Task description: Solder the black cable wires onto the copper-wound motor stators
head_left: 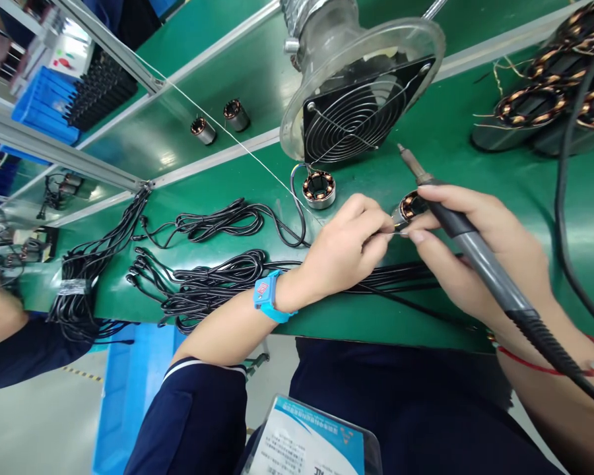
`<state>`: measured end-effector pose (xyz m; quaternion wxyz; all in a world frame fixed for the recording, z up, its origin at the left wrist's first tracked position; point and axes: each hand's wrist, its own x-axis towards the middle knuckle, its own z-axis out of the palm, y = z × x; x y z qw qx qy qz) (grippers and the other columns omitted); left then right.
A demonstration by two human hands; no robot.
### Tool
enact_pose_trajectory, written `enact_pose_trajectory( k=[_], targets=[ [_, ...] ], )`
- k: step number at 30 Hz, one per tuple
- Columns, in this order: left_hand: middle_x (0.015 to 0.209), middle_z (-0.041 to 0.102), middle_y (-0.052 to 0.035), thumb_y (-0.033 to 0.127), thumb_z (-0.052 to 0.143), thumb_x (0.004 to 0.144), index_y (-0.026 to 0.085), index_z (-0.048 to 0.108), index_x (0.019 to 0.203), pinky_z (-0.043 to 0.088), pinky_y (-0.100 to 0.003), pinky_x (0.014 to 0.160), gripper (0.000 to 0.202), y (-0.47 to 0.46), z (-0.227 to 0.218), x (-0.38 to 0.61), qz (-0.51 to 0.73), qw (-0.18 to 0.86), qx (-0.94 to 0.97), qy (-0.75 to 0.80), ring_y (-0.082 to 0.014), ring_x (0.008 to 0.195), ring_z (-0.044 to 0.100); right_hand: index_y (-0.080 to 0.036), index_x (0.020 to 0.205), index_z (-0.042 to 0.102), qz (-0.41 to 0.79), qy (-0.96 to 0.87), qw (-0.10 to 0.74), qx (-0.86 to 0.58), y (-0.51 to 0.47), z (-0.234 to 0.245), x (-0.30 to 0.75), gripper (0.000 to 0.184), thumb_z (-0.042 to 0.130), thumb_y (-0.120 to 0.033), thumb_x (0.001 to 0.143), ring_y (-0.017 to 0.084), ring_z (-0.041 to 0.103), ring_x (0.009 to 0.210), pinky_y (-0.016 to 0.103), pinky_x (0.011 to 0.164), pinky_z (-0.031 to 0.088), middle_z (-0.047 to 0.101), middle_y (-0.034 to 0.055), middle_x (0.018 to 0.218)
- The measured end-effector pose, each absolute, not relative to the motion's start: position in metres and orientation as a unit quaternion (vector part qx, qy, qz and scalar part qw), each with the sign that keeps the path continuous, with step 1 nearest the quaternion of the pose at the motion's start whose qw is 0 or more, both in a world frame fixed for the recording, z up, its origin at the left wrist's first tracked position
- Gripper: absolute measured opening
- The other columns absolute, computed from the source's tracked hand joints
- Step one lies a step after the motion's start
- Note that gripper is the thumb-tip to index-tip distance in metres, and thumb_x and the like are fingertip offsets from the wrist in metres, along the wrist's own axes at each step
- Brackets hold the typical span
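The left hand point(346, 247) reaches in from the lower left, a blue wrist strap point(267, 297) around its wrist, and its thumb and forefinger are pinched narrowly on something thin at the side of a small stator point(410, 208), most likely a lead wire, though it is too small to tell for sure. The right hand point(475, 257) comes in from the lower right and carries two things at once: its fingertips meet the left hand's at the stator, which sits just above the green bench point(499, 178) between the two hands, and a soldering iron point(455, 224) lies clasped across its fingers, the tip pointing up and away toward the fan point(361, 112), clear of the stator. The iron's black cord point(549, 343) runs back over the right wrist, beside a red string bracelet point(529, 366). A second stator with copper windings point(319, 188) stands on the bench just left of the hands, near the fan's transparent hood. Bundles of black cables point(202, 284) lie across the bench to the left, under the left forearm. Two more small stators point(220, 122) stand farther back on the bench, and larger copper-wound coils point(549, 99) are heaped at the upper right
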<state>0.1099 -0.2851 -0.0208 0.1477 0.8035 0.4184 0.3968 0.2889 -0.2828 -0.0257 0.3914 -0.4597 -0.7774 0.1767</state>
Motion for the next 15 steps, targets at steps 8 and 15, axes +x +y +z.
enact_pose_trajectory(
  k=[8,15],
  targets=[
    [0.078,0.053,-0.001,0.005,0.054,0.076,0.015,0.057,0.072,0.046,-0.024,0.071,0.011,-0.282,-0.019,0.111,0.38,0.302,0.727,0.485,-0.009,0.073,0.05,-0.031,0.134,0.044,0.126,-0.861,0.328,-0.368,-0.267,-0.028,0.312,0.044,0.044,-0.024,0.091,0.018,0.06,0.102,0.04,0.094,0.047,0.065,0.0008,0.112],
    [0.079,0.052,0.0001,0.006,0.055,0.074,0.014,0.057,0.069,0.045,-0.024,0.069,0.01,-0.281,-0.017,0.114,0.371,0.38,0.672,0.516,-0.007,0.069,0.048,-0.029,0.13,0.047,0.105,-0.867,0.32,-0.366,-0.259,-0.033,0.311,0.035,0.047,-0.038,0.096,0.018,0.059,0.09,0.037,0.087,0.046,0.065,-0.0004,0.093]
  ],
)
